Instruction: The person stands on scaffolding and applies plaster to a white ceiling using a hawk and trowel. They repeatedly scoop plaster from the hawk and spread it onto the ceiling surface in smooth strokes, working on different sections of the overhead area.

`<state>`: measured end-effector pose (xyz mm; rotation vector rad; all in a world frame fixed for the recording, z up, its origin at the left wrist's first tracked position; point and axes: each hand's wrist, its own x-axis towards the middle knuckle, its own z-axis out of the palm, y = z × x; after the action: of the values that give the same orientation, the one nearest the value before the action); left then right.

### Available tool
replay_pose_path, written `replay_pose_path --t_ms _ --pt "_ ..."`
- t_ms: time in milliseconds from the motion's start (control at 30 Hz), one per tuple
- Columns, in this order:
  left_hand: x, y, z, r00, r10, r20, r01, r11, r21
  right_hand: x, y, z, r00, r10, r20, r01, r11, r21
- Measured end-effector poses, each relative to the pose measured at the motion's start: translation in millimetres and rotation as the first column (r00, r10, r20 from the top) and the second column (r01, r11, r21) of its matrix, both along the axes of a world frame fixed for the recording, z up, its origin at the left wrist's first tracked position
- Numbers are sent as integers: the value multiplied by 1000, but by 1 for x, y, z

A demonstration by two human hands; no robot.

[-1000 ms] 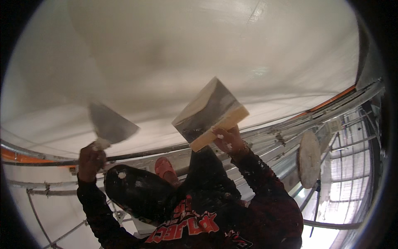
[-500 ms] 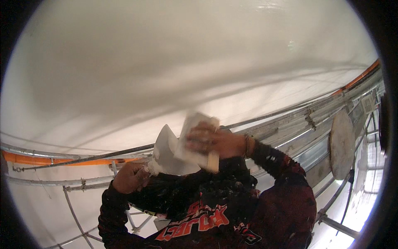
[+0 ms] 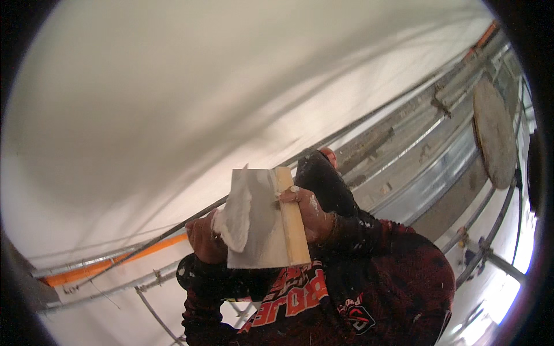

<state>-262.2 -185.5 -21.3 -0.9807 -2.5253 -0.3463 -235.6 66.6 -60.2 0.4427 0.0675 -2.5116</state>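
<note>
My right hand (image 3: 313, 214) is closed round the wooden back of a wide plastering blade (image 3: 264, 210), thumb on top of the wood. The flat grey metal face is turned up in front of my chest. White plaster (image 3: 238, 225) with a ragged edge lies along the left side of this face. There my left hand (image 3: 204, 237) is closed, its fingers against the plaster. It grips a plaster-smeared pale blade that is mostly hidden behind the plaster and the wide blade. Specks of plaster stick to my right hand.
A smooth off-white wall (image 3: 144, 115) rises ahead. Metal scaffold planks (image 3: 404, 144) run off to the right, where a round flat board (image 3: 495, 135) leans. An orange strip (image 3: 121, 259) and scaffold tubes (image 3: 156, 314) are at lower left. My dark-clad leg (image 3: 323, 181) stands beside the planks.
My right hand has turned the wide blade from a blurred, downward-facing hold to face up. The blades have come together and plaster now lies on the wide one. The view has tilted.
</note>
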Motion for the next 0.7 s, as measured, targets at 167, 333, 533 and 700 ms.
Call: replay_pose_path --t_ms 167,333,533,700 --pt "-40 -36 -6 996 -85 13 85 943 -322 15 60 -28 988 -150 -32 151 987 53" --pt "-49 -36 -27 988 108 111 -65 939 -338 54 118 -152 809 -586 -55 585 790 181" --pt "-76 32 -78 962 177 206 -142 974 -177 85 172 -276 851 -433 -296 391 147 909" --pt "-96 87 -127 963 129 236 -102 987 -122 30 179 -348 953 174 -249 268 -868 419"
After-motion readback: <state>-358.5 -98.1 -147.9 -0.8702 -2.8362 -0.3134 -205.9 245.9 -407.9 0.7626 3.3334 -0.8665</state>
